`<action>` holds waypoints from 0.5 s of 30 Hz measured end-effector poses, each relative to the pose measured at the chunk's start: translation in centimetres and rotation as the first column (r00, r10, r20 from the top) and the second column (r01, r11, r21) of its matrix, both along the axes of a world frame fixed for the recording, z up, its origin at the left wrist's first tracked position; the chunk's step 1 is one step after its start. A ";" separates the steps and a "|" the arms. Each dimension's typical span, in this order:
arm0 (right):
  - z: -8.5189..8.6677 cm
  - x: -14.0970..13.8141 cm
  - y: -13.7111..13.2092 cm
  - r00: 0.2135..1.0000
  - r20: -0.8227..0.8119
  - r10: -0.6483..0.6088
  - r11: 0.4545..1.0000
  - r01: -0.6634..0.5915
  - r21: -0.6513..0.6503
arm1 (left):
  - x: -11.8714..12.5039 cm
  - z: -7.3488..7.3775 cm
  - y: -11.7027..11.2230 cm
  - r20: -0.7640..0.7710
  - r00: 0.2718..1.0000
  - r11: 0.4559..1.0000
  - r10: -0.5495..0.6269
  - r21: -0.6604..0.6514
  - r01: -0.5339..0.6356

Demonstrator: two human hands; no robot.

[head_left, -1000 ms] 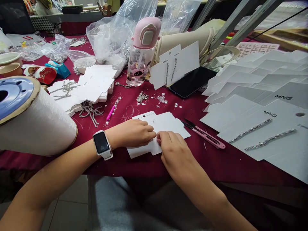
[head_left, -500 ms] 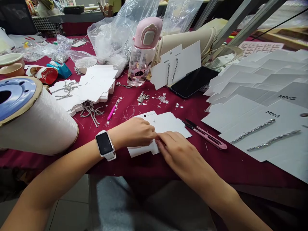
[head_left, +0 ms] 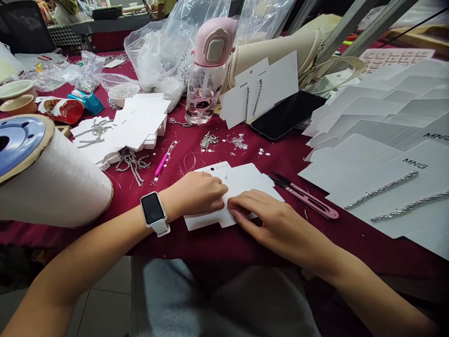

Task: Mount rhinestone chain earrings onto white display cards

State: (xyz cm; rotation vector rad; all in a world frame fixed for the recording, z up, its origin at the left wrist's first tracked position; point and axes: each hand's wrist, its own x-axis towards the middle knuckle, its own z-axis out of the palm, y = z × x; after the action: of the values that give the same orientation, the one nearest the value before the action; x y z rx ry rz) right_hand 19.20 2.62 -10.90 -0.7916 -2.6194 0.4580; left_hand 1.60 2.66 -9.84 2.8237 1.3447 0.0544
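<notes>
Seems to be in the middle of fine fingertip work on a white card, perhaps fitting or adjusting something small there; cannot make out what. Appears to call next for a steady card on the left and a light, low pinch from the right hand, without creasing or nudging the card. Has the card flat on the table, close to the near edge, partly under the left hand and reaching beneath the right fingertips, with its far right part uncovered. Curls the left hand over the card's left part, fingers folded well in; cannot tell what, if anything, is held. Bends the right hand over the near right part, thumb and fingertips close together; cannot tell whether anything is pinched. Has pink scissors just right of the card and, farther right, a fanned-out stack with silver chains at its near side.
</notes>
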 end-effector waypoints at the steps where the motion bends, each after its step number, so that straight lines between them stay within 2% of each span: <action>1: 0.1 0.1 0.1 1.000 0.012 0.019 1.000 -0.018 -0.007 | 0.0 0.0 0.0 0.006 1.000 1.000 0.009 -0.008 -0.009; 10: 0.3 0.7 1.4 0.977 0.022 0.213 0.975 -0.211 -0.075 | 0.2 -0.3 0.1 0.056 0.997 0.998 0.055 -0.040 -0.053; 15: 0.2 1.0 1.5 0.969 0.029 0.246 0.965 -0.242 -0.106 | 0.2 -0.3 0.2 0.082 0.995 0.996 0.063 -0.066 -0.057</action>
State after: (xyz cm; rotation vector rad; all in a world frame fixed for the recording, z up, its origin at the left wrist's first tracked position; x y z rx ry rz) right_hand 20.22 4.16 -10.69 -0.5138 -2.7646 0.6536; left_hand 1.76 2.87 -10.11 2.6973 1.3877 0.1272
